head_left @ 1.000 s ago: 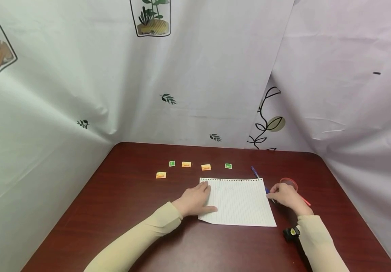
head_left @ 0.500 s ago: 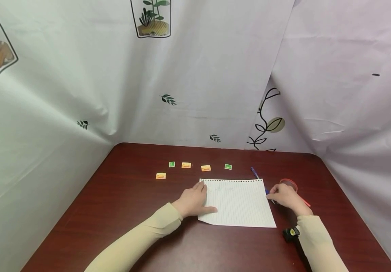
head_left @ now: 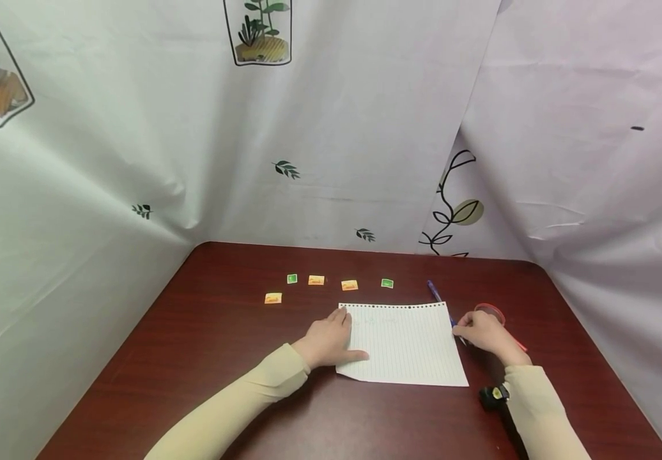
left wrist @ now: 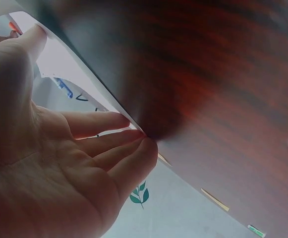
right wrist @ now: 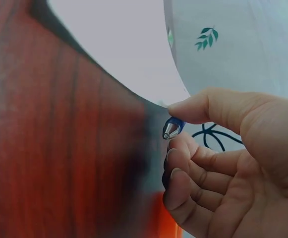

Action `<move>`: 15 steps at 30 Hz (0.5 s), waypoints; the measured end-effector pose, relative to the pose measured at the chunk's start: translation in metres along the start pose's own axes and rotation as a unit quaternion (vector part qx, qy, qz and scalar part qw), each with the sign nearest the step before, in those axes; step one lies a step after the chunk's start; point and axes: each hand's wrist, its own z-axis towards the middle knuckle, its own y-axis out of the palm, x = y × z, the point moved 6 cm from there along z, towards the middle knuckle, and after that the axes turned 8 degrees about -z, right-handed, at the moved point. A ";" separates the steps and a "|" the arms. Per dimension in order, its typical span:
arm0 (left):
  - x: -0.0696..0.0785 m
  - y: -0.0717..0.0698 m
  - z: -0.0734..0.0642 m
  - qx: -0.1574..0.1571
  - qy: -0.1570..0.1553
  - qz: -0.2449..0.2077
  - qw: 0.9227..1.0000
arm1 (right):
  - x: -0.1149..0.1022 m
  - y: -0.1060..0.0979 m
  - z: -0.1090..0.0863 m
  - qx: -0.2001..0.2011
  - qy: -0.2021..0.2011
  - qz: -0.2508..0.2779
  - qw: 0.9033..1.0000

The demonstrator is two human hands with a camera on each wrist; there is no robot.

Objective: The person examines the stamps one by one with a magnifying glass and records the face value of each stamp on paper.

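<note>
A sheet of lined paper (head_left: 402, 351), punched with holes along its far edge, lies on the dark red table. My left hand (head_left: 328, 338) rests on its left side, thumb spread onto the sheet. In the left wrist view the fingers (left wrist: 129, 158) lie fairly straight along the paper's edge. At the right edge, my right hand (head_left: 480, 329) pinches a blue pen (head_left: 434, 291), which runs partly behind the sheet. In the right wrist view the metal pen tip (right wrist: 171, 130) sits between thumb and forefinger, the thumb right at the paper's edge; the other fingers are curled.
A red-rimmed magnifying glass (head_left: 491, 308) lies partly hidden behind the right hand. Beyond the paper are small orange stamp-like pieces (head_left: 349, 285) and green ones (head_left: 387, 283). A printed white cloth (head_left: 331, 128) surrounds the table (head_left: 222, 268).
The pen's far end has shifted very slightly to the right and away. Both hands and the paper stay about where they were; the view drifts a little.
</note>
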 end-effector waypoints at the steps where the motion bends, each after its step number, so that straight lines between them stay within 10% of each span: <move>1: 0.000 0.000 0.000 -0.002 -0.001 0.001 1.000 | 0.000 -0.001 0.000 0.002 -0.003 0.001 1.000; 15: 0.000 -0.001 -0.001 -0.011 -0.009 0.004 1.000 | -0.011 -0.021 -0.005 0.029 -0.004 0.014 0.999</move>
